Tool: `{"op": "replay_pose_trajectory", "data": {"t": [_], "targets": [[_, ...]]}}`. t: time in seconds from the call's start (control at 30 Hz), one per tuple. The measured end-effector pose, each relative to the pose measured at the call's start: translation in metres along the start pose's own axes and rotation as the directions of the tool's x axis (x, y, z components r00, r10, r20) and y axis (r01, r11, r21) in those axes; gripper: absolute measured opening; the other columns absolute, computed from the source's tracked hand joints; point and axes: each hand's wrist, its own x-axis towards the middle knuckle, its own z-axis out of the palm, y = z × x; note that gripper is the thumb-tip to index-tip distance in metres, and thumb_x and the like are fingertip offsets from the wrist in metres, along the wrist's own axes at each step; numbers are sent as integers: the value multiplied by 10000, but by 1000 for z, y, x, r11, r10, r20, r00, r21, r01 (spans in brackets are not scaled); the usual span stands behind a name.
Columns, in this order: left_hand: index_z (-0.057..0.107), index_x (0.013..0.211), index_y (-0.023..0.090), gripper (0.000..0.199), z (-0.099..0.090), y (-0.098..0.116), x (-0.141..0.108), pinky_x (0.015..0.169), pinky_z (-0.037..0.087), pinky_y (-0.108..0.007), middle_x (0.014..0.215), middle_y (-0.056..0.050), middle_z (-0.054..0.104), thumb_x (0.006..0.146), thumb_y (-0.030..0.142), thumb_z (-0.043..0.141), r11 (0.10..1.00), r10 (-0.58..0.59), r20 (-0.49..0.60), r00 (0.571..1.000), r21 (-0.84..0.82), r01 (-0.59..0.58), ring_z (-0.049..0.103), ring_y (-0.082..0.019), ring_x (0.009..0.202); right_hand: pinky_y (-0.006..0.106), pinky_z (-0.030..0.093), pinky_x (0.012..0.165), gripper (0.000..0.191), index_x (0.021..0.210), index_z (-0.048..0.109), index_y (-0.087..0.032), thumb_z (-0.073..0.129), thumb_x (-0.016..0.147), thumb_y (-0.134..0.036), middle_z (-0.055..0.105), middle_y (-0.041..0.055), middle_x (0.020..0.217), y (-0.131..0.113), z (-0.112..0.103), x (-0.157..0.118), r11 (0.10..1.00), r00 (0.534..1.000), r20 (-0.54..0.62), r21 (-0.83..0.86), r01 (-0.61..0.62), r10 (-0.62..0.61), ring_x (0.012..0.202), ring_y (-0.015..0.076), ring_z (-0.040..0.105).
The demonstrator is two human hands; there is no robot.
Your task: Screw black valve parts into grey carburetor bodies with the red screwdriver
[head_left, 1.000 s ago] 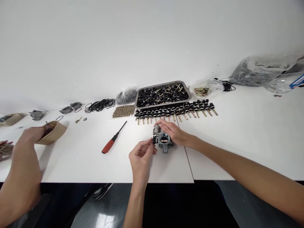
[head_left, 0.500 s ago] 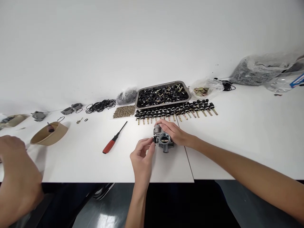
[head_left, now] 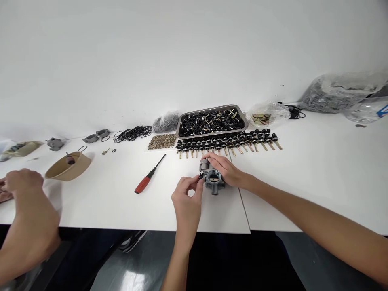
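From my remote seat, I see the metal carburetor (head_left: 215, 185) on the white table (head_left: 157, 214), beyond the table's near edge, its round bore facing my view. Clock positions here are read around that bore, with twelve toward the wall.

My right hand (head_left: 226, 170) is curled over the casting from twelve round to three, fingers bent across its top and palm side against its flank. My left hand (head_left: 187, 196) has thumb and fingertips closed in a pinch on a small black fitting (head_left: 201, 176) at nine; I cannot tell how firmly it is seated.

I judge the body dense for its size, rigid and hard to dent, but lumpy, so it could rock or pivot on the smooth tabletop if pushed from one side. Bare metal may be a little slick. The broad flank at two to three looks the best hold, with fingers reaching over toward the upright cylinder (head_left: 204, 163) at eleven. I would not lift by the spout (head_left: 214, 191) at six, which offers little to grip. The black fitting seems light and more delicate: a fingertip pinch, straight and gentle, suits it, since prying sideways might strain it.
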Motion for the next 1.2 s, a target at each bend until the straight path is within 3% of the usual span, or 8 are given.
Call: {"op": "replay_pose_trajectory", "data": {"t": [0.1,0.17,0.37,0.63,0.8,0.93,1.07,1.2], "targets": [[743,857,155,243,1,3,2,627,571,-277,694,-48,725,769,381,759,984,-157,31,987,-85,159,673,-153,624,287,374,737,366,1122,553,-192,305,1057,-454,570,10,878,-1,-1,0,1000,999,22,4,-27,27,765,128,503],[740,863,146,267,2,2,2,613,578,-274,685,-54,739,756,388,777,967,-199,42,979,-152,203,689,-162,622,283,372,722,360,1118,552,-194,315,1055,-457,570,6,860,-1,-1,0,999,999,29,7,-36,36,750,126,501],[760,926,144,306,7,-8,-4,692,606,-288,719,-60,764,713,352,828,923,-227,-9,974,-320,212,712,-168,661,286,383,752,342,1119,541,-191,325,1051,-447,590,17,878,-5,-3,-1,1000,999,46,-12,-26,27,775,134,518],[783,867,152,303,3,-7,1,757,605,-291,791,-73,777,626,307,880,900,-275,-12,961,-355,253,735,-189,766,298,381,770,352,1125,544,-195,314,1053,-452,592,19,867,-5,-5,0,999,999,47,-54,-7,10,783,146,521],[789,883,161,326,0,-13,4,754,607,-281,820,-69,782,600,283,892,892,-293,-92,952,-384,237,738,-182,778,293,380,775,344,1117,540,-188,314,1057,-442,607,29,921,-6,-4,0,999,998,56,-44,2,0,810,144,531],[781,937,155,398,3,-14,3,777,604,-277,867,-78,785,581,280,909,861,-324,-50,945,-430,273,739,-172,791,294,383,776,344,1115,545,-188,320,1055,-440,606,30,914,-6,-4,0,999,999,49,-51,6,-4,807,145,534],[797,877,140,349,9,-11,-1,750,606,-296,792,-87,780,593,316,899,847,-377,-73,923,-431,312,736,-190,768,296,383,770,346,1120,547,-188,319,1055,-440,604,28,899,-4,-4,0,998,999,47,-55,14,-12,799,146,532],[810,853,160,290,12,-8,-6,794,613,-315,860,-80,787,625,325,878,881,-316,-91,944,-398,257,739,-203,815,292,380,755,352,1117,548,-196,318,1056,-455,597,19,880,-3,-5,-1,999,999,49,-47,8,-5,782,142,524]]}}
